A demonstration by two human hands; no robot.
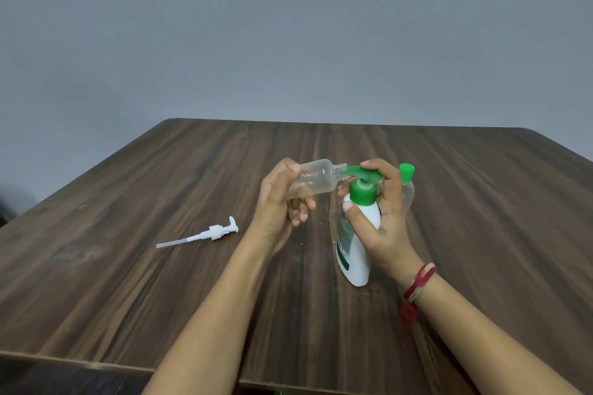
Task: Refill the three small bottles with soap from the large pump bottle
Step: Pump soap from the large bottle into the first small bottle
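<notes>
Over wooden table (128, 282), empty clear bottle (316, 178) at pump bottle (359, 234) spout (353, 171).

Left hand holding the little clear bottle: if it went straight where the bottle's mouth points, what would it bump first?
Probably the green plastic pump spout of the tall white soap bottle, just ahead; depth is unclear.

Left hand (282, 199): fingers (303, 204) are curling round a small clear bottle (316, 178).
Right hand (383, 215): thumb is gripping the pump bottle (356, 247); fingers are pressing its head.

Plain indoor room: wood-grain table (160, 266) against bare grey wall (288, 26).
</notes>
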